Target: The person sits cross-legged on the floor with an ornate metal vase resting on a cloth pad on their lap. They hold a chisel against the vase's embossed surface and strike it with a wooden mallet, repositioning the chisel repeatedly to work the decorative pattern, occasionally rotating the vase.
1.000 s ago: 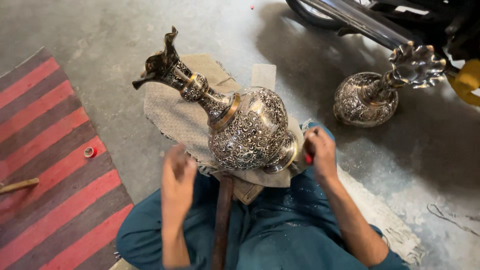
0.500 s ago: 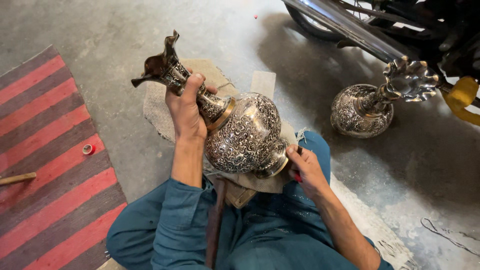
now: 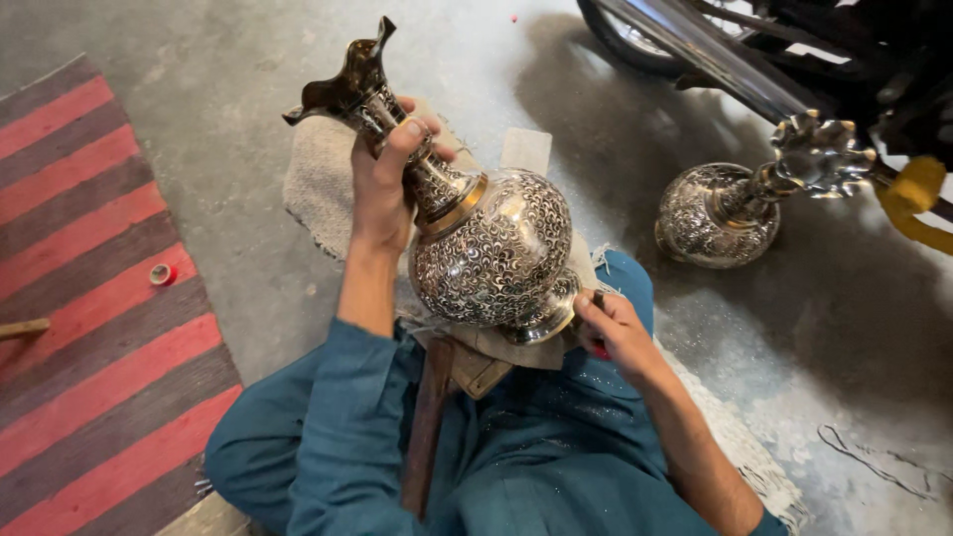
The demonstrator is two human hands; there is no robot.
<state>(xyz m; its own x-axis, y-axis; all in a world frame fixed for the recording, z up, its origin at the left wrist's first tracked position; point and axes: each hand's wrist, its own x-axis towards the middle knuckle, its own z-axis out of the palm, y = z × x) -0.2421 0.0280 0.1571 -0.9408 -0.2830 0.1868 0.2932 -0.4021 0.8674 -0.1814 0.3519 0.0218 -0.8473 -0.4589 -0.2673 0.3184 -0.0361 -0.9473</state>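
A large engraved silver metal vase (image 3: 491, 248) with a flared wavy mouth lies tilted across my lap, its neck pointing up and left. My left hand (image 3: 389, 179) grips the vase's narrow neck. At the vase's foot, my right hand (image 3: 613, 333) is closed around a small tool with a red part (image 3: 600, 349), held against the base rim. The vase rests on a piece of cloth and a wooden block (image 3: 476, 365) on my legs.
A second engraved vase (image 3: 735, 203) stands on the concrete floor to the right, beside a motorcycle (image 3: 754, 55). A red and grey striped rug (image 3: 89, 298) lies left, with a small round red cap (image 3: 160, 274). A wooden stick (image 3: 429, 422) runs along my leg.
My left hand rose from my lap and took hold of the vase's neck. The vase has tipped a little more upright. My right hand stayed at the base.
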